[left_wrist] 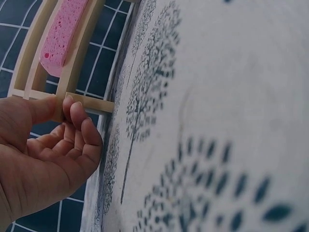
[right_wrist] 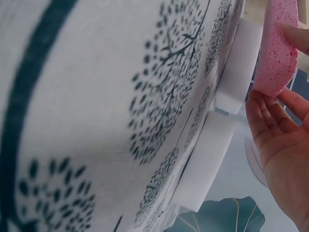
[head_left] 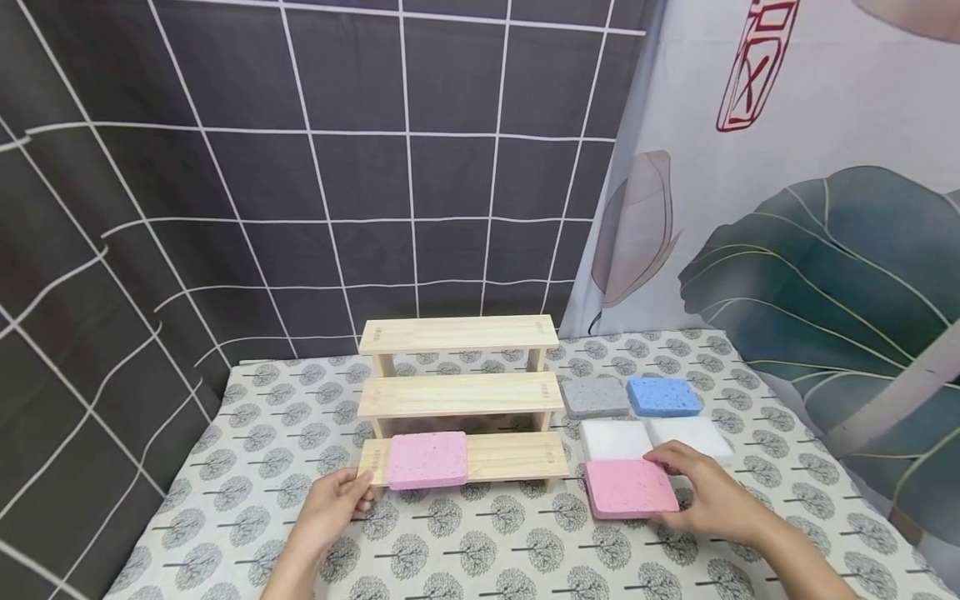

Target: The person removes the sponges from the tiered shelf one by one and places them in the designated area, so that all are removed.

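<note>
My left hand [head_left: 333,506] pinches the front left corner of the lowest step of a three-tier wooden rack [head_left: 517,455]. On that step, toward its left end, lies a light pink sponge [head_left: 427,459]. My right hand [head_left: 708,492] grips a darker pink sponge [head_left: 630,488] by its right end, thumb on one side and fingers on the other. In the right wrist view this pink sponge [right_wrist: 277,53] is raised off the cloth. Just behind it in the head view lie two white sponges [head_left: 615,438], side by side.
Behind the white sponges, a grey sponge [head_left: 595,397] and a blue sponge [head_left: 663,397] lie right of the rack. A tree-patterned cloth [head_left: 262,467] covers the table. A dark grid curtain [head_left: 360,175] hangs behind, with a leaf-printed curtain [head_left: 825,250] at the right.
</note>
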The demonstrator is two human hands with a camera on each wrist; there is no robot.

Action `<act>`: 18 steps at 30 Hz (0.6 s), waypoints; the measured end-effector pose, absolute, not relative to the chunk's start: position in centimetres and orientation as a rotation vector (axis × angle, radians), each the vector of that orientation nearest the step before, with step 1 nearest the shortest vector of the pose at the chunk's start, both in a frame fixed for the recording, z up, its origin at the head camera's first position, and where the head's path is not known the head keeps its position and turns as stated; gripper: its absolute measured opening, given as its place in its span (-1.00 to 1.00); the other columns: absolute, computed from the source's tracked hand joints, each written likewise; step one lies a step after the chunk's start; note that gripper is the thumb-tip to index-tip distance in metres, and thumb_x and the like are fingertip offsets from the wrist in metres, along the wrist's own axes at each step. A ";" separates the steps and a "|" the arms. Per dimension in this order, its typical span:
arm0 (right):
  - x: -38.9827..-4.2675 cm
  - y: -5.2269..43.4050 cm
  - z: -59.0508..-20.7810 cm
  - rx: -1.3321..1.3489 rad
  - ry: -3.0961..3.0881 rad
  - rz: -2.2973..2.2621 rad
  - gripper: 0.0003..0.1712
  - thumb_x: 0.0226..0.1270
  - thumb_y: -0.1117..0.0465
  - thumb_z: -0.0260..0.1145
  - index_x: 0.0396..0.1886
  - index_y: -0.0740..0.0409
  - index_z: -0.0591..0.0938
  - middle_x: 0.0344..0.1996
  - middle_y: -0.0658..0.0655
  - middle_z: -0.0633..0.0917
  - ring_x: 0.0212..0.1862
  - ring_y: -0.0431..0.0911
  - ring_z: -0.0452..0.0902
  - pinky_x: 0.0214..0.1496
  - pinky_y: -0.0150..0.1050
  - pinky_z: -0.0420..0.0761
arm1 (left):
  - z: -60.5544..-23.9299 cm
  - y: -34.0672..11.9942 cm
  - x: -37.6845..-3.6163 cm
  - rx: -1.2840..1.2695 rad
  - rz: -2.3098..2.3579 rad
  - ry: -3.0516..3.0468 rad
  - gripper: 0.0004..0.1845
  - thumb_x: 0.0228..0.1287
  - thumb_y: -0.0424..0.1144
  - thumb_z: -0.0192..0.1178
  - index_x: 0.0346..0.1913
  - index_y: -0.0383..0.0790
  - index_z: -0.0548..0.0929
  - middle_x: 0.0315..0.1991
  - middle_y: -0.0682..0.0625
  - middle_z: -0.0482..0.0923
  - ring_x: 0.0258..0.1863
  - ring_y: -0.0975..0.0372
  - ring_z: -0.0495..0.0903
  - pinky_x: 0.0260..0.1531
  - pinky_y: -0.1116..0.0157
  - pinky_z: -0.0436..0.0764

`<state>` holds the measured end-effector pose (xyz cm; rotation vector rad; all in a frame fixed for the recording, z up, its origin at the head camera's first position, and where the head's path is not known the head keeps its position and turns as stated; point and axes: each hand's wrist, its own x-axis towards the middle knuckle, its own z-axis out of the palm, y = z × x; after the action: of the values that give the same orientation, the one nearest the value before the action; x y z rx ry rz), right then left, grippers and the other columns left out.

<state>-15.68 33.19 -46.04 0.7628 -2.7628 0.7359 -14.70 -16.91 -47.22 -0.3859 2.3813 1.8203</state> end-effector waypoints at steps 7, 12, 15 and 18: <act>-15.5 33.9 -46.2 0.760 -2.820 0.683 -0.22 -0.41 0.00 0.65 -0.03 0.05 0.58 -0.11 -0.20 0.54 -0.12 -0.26 0.52 -0.07 -0.20 0.62 | -47.2 -16.9 -14.8 -0.378 1.828 2.376 -0.65 0.35 -0.27 0.06 0.00 -0.55 0.47 -0.38 -0.12 0.59 -0.40 0.15 0.54 -0.39 0.33 0.64; -15.4 34.1 -46.4 0.766 -2.842 0.653 -0.21 -0.37 -0.05 0.63 -0.02 0.07 0.58 -0.12 -0.21 0.54 -0.11 -0.27 0.52 -0.06 -0.20 0.60 | -47.2 -16.9 -14.8 -0.376 1.832 2.374 -0.66 0.35 -0.28 0.05 -0.01 -0.55 0.47 -0.39 -0.12 0.58 -0.41 0.16 0.54 -0.40 0.33 0.63; -15.4 34.3 -46.5 0.786 -2.843 0.631 -0.19 -0.39 -0.05 0.63 -0.01 0.10 0.58 -0.12 -0.22 0.54 -0.10 -0.25 0.53 -0.05 -0.18 0.60 | -47.2 -16.9 -14.8 -0.383 1.825 2.378 -0.66 0.36 -0.27 0.05 -0.01 -0.54 0.48 -0.39 -0.12 0.59 -0.41 0.16 0.54 -0.41 0.33 0.63; -15.4 34.4 -46.6 0.792 -2.872 0.598 -0.17 -0.39 -0.06 0.63 0.01 0.12 0.58 -0.12 -0.21 0.55 -0.09 -0.22 0.53 -0.03 -0.14 0.60 | -47.2 -16.9 -14.8 -0.388 1.812 2.385 -0.65 0.36 -0.26 0.05 0.00 -0.54 0.48 -0.40 -0.11 0.59 -0.42 0.17 0.54 -0.41 0.33 0.63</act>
<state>-15.39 34.37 -46.64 0.7920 -2.8716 0.5985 -14.82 -16.94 -47.22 -0.3878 2.3851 1.8122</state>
